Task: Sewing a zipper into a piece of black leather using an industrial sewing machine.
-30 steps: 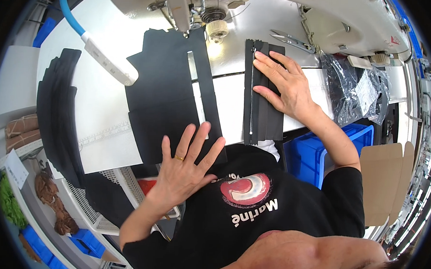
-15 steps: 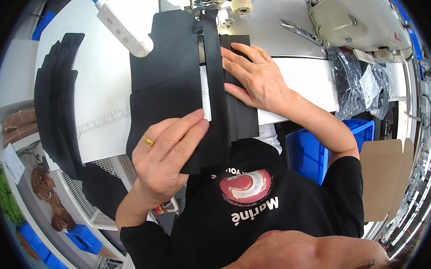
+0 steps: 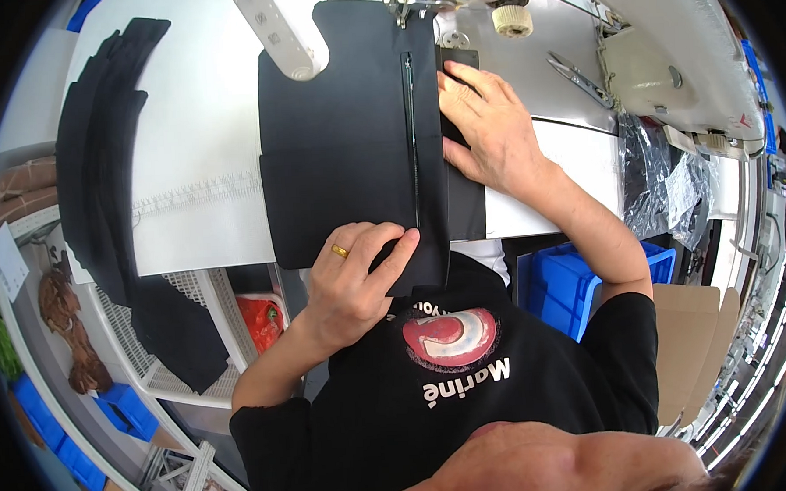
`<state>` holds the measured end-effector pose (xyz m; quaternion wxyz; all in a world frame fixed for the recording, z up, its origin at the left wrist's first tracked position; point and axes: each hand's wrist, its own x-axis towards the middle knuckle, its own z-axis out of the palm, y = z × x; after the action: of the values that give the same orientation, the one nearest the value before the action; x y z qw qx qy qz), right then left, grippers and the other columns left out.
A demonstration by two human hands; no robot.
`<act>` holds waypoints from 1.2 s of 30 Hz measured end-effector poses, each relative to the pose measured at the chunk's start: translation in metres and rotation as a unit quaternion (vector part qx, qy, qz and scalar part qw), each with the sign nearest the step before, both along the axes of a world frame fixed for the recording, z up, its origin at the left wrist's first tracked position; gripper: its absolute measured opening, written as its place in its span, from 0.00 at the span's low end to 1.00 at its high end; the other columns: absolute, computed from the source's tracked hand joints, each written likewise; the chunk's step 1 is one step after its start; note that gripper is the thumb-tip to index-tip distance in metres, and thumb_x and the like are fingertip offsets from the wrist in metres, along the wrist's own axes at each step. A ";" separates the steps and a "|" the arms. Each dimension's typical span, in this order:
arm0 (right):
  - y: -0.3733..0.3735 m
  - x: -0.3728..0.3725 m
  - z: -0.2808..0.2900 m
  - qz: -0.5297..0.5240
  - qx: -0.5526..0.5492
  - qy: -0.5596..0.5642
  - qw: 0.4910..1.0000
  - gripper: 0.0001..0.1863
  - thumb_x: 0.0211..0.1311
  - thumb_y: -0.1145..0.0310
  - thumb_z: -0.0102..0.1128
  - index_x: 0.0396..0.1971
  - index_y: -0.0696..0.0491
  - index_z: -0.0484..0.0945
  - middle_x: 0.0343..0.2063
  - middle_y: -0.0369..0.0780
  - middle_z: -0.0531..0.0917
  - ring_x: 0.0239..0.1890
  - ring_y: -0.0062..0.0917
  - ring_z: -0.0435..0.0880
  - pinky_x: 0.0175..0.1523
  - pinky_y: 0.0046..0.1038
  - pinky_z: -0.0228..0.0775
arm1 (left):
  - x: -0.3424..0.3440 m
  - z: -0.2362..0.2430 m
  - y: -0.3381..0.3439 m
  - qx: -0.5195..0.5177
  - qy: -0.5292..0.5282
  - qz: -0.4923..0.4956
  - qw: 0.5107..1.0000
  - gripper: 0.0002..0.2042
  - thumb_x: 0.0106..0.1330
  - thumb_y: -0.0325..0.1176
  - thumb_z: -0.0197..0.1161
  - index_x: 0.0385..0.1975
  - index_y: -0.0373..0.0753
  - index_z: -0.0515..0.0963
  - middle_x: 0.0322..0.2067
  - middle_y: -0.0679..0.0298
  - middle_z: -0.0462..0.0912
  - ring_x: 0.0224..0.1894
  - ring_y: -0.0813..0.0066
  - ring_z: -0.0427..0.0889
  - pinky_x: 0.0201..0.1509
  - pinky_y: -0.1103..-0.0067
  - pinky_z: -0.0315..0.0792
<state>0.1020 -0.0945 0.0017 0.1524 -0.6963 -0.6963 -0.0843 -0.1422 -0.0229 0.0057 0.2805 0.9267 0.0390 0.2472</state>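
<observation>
A black panel (image 3: 335, 116), of fabric or leather, lies flat on the white table with its far edge under the sewing machine's presser foot (image 3: 401, 17). A long narrow slit (image 3: 412, 139) runs along its right part, with a thin dark line inside. At the near end of the slit my left hand (image 3: 351, 278), with a gold ring, has its fingers bent together on the panel; its thumb is mostly hidden. My right hand (image 3: 489, 127) rests with fingers stretched out at the panel's right edge, over another black piece (image 3: 468, 207) beneath.
Stacked black pieces (image 3: 100, 162) hang over the table's left edge near a white basket (image 3: 166, 378). A white device arm (image 3: 283, 40) reaches over the panel. Scissors (image 3: 581, 79) lie beside the machine; a clear plastic bag (image 3: 662, 181) and blue crate (image 3: 561, 282) are at right.
The slit has narrowed, and the white strip seen in it is out of sight. My left hand has moved nearer to me, to the slit's near end. My right hand stays beside the panel.
</observation>
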 end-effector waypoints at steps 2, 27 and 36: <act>0.000 0.001 0.000 -0.003 -0.002 0.009 1.000 0.27 0.45 0.61 0.70 0.48 0.53 0.75 0.55 0.38 0.75 0.61 0.34 0.68 0.61 0.38 0.63 | -0.001 -0.001 -0.002 -0.010 0.006 0.003 1.000 0.28 0.32 0.21 0.59 0.43 0.32 0.81 0.40 0.58 0.78 0.39 0.60 0.78 0.42 0.69 0.74; 0.002 0.006 -0.004 -0.004 0.025 -0.001 1.000 0.27 0.45 0.61 0.71 0.48 0.49 0.76 0.54 0.35 0.76 0.60 0.31 0.70 0.61 0.37 0.65 | -0.002 0.004 -0.005 -0.001 0.021 0.017 1.000 0.26 0.34 0.20 0.61 0.42 0.34 0.82 0.40 0.59 0.78 0.39 0.65 0.80 0.46 0.64 0.74; 0.002 0.005 -0.003 -0.007 0.015 0.009 1.000 0.28 0.45 0.64 0.70 0.51 0.50 0.76 0.55 0.37 0.76 0.62 0.32 0.69 0.62 0.38 0.64 | -0.002 0.009 -0.004 -0.003 0.038 0.010 0.999 0.26 0.35 0.21 0.62 0.42 0.35 0.82 0.41 0.59 0.78 0.39 0.65 0.80 0.46 0.64 0.74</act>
<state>0.1067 -0.0924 -0.0017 0.1681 -0.6997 -0.6886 -0.0895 -0.1444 -0.0266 0.0147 0.2788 0.9341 0.0598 0.2148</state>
